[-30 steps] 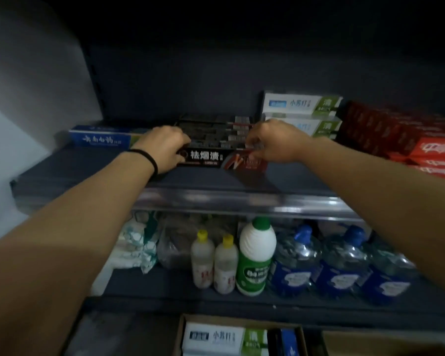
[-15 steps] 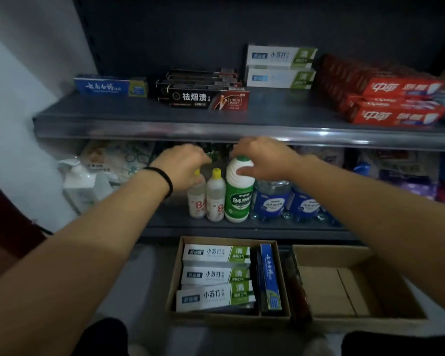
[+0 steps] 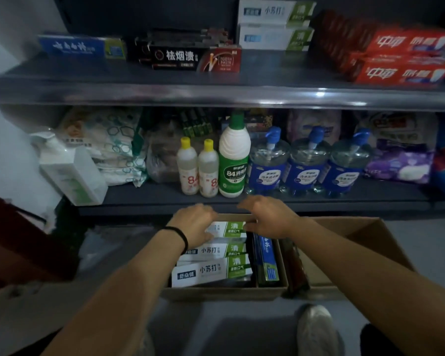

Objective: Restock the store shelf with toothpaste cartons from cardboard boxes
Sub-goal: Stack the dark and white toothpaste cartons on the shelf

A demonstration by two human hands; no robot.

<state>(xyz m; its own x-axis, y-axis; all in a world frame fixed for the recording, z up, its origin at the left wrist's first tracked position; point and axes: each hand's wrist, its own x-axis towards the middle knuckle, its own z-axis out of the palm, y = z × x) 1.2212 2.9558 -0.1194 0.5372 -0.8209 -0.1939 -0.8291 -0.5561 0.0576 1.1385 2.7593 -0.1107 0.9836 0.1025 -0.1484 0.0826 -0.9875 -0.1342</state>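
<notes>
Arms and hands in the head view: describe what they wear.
Both forearms are bare, no sleeves or gloves showing. The left hand has a thin black band round its wrist. The right hand shows no band, watch or ring.

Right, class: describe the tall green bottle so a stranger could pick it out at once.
Find the lower shelf, under the toothpaste shelf. Near its middle stands a row of bottles; the green bottle sits between two small yellow-capped bottles and blue pump bottles. It alone is tallest, green-capped and green-labelled.
</notes>
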